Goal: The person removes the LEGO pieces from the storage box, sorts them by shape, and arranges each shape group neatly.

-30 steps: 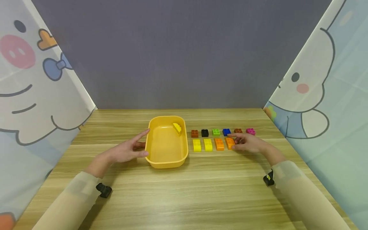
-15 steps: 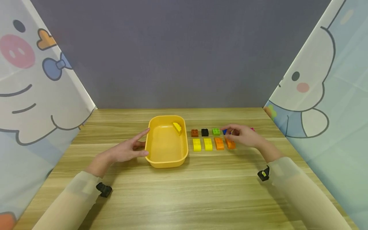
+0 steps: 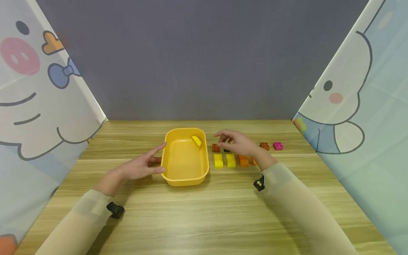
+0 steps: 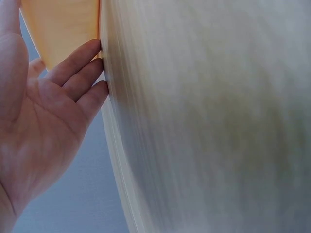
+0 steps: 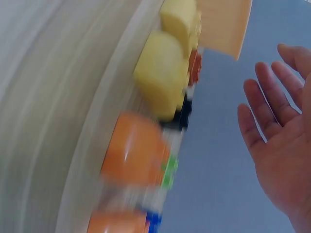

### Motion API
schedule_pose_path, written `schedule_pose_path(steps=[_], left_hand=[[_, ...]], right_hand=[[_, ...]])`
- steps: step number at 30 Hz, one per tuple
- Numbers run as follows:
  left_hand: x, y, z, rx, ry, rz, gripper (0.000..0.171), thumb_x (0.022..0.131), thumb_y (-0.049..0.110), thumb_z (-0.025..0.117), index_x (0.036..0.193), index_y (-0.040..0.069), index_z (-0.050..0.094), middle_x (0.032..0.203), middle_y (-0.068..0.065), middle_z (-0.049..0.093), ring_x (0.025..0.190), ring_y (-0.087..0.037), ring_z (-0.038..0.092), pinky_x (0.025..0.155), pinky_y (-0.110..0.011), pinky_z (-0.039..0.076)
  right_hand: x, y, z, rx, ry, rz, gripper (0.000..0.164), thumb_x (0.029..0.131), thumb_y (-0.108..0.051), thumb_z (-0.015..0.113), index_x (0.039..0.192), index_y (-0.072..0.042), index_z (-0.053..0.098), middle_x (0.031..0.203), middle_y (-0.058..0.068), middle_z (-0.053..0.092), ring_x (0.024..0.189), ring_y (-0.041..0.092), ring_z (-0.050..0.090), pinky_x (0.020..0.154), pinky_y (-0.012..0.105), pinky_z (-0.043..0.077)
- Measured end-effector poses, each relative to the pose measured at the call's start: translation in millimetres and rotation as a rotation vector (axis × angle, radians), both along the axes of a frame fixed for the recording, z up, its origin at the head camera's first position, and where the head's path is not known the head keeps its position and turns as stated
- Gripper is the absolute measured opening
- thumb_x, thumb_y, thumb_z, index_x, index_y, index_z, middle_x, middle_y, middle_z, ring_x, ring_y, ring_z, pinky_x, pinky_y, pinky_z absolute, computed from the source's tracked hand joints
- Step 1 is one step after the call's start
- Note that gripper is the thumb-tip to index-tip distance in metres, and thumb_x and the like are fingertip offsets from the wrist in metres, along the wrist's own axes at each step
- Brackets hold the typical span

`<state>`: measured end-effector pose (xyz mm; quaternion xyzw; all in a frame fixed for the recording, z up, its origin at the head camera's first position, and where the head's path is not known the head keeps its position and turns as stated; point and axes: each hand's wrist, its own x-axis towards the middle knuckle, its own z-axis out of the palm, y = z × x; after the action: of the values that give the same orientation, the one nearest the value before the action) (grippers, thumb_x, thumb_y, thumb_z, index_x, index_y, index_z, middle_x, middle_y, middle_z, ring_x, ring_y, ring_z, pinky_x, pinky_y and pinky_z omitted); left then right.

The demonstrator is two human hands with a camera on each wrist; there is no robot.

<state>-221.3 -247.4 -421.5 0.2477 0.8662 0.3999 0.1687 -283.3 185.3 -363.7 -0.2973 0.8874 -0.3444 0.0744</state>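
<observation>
My left hand (image 3: 138, 168) touches the left side of a yellow plastic tray (image 3: 185, 182), fingers and thumb spread along its wall. Inside the tray's far right corner leans a yellow toy brick (image 3: 196, 142). Above the row of small studded bricks hovers my right hand (image 3: 239, 142), fingers loosely bent and nothing held. It partly covers the black brick (image 3: 227, 150) and hides the green and blue ones in the head view. From the right wrist camera, the green brick (image 5: 169, 172) and blue brick (image 5: 154, 221) show on the table below that hand (image 5: 282, 131).
Two yellow curved bricks (image 3: 218, 161) and two orange ones (image 3: 243, 161) form the nearer row. Behind are a reddish-brown brick (image 3: 216, 148), a brown brick (image 3: 264, 146) and a pink brick (image 3: 278, 146). A grey panel (image 3: 200, 63) stands at the table's back.
My right hand has lifted off the right-hand orange brick and moved left over the back row, uncovering the brown and pink bricks. The left hand and the tray stay put.
</observation>
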Motion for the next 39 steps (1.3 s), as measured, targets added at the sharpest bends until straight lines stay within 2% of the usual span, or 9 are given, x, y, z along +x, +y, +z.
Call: schedule_pose_path(steps=[5, 9, 12, 16, 19, 24, 29, 35, 39], left_hand=[[-0.7, 0.3, 0.2, 0.005, -0.005, 0.0, 0.104, 0.106, 0.038, 0.075, 0.179, 0.023, 0.002, 0.16, -0.031, 0.056, 0.15, -0.049, 0.055, 0.124, -0.072, 0.038], [-0.8, 0.3, 0.9, 0.004, -0.012, 0.0, 0.104, 0.106, 0.038, 0.075, 0.179, 0.023, 0.002, 0.16, -0.032, 0.055, 0.15, -0.049, 0.054, 0.124, -0.072, 0.038], [-0.3, 0.2, 0.9, 0.005, -0.017, 0.0, 0.104, 0.106, 0.038, 0.075, 0.179, 0.022, 0.002, 0.16, -0.032, 0.055, 0.15, -0.049, 0.054, 0.124, -0.072, 0.038], [0.1, 0.4, 0.2, 0.007, -0.016, 0.002, 0.105, 0.106, 0.038, 0.075, 0.179, 0.021, 0.002, 0.161, -0.032, 0.055, 0.15, -0.05, 0.054, 0.124, -0.072, 0.038], [-0.2, 0.3, 0.0, 0.005, -0.014, 0.001, 0.105, 0.106, 0.038, 0.075, 0.179, 0.021, 0.002, 0.161, -0.031, 0.055, 0.15, -0.05, 0.054, 0.124, -0.072, 0.038], [-0.5, 0.0, 1.1, 0.002, -0.022, 0.002, 0.105, 0.106, 0.039, 0.076, 0.179, 0.022, 0.002, 0.161, -0.032, 0.054, 0.151, -0.05, 0.053, 0.124, -0.073, 0.037], [0.0, 0.4, 2.2, 0.005, -0.037, 0.001, 0.105, 0.106, 0.04, 0.075, 0.179, 0.022, 0.002, 0.162, -0.032, 0.054, 0.151, -0.05, 0.053, 0.124, -0.072, 0.038], [-0.3, 0.3, 0.4, 0.012, -0.028, 0.002, 0.104, 0.106, 0.039, 0.075, 0.179, 0.022, 0.002, 0.16, -0.032, 0.055, 0.15, -0.05, 0.054, 0.123, -0.071, 0.04], [-0.6, 1.1, -0.1, 0.014, -0.032, 0.008, 0.104, 0.106, 0.039, 0.075, 0.179, 0.023, 0.003, 0.161, -0.031, 0.055, 0.15, -0.049, 0.054, 0.123, -0.071, 0.04]], right_hand=[[-15.3, -35.2, -8.2, -0.01, 0.021, 0.042, 0.044, 0.111, -0.025, 0.068, 0.153, -0.014, 0.062, 0.133, 0.01, 0.074, 0.133, 0.032, 0.063, 0.123, 0.063, 0.043], [-24.9, -57.9, -13.0, 0.021, 0.05, 0.053, 0.046, 0.11, -0.027, 0.069, 0.155, -0.015, 0.062, 0.137, 0.008, 0.074, 0.15, 0.036, 0.05, 0.135, 0.065, 0.021], [-29.9, -70.3, -16.9, 0.109, 0.089, 0.037, 0.048, 0.11, -0.03, 0.068, 0.156, -0.019, 0.062, 0.141, 0.004, 0.074, 0.159, 0.035, 0.039, 0.135, 0.064, 0.008], [-32.9, -81.5, -21.1, 0.259, 0.126, 0.034, 0.052, 0.11, -0.034, 0.065, 0.16, -0.022, 0.058, 0.146, -0.001, 0.074, 0.167, 0.034, 0.028, 0.134, 0.065, 0.003], [-33.0, -85.7, -21.6, 0.31, 0.128, 0.038, 0.053, 0.11, -0.033, 0.064, 0.162, -0.022, 0.056, 0.146, -0.003, 0.074, 0.169, 0.032, 0.024, 0.135, 0.065, -0.002], [-33.1, -90.4, -21.3, 0.286, 0.117, 0.081, 0.052, 0.109, -0.028, 0.064, 0.16, -0.02, 0.058, 0.147, -0.005, 0.074, 0.169, 0.028, 0.028, 0.135, 0.065, -0.007], [-29.5, -98.8, -19.5, 0.254, 0.101, 0.135, 0.049, 0.11, -0.021, 0.064, 0.159, -0.018, 0.059, 0.149, 0.0, 0.072, 0.155, 0.027, 0.052, 0.136, 0.064, -0.006], [-24.1, -110.3, -18.8, 0.408, 0.15, 0.051, 0.042, 0.109, -0.021, 0.063, 0.15, -0.023, 0.069, 0.156, -0.001, 0.067, 0.155, 0.032, 0.05, 0.135, 0.068, 0.001], [-24.4, -116.1, -19.7, 0.447, 0.132, 0.064, 0.036, 0.107, -0.018, 0.067, 0.14, -0.028, 0.077, 0.148, -0.005, 0.072, 0.15, 0.025, 0.056, 0.135, 0.069, 0.0]])
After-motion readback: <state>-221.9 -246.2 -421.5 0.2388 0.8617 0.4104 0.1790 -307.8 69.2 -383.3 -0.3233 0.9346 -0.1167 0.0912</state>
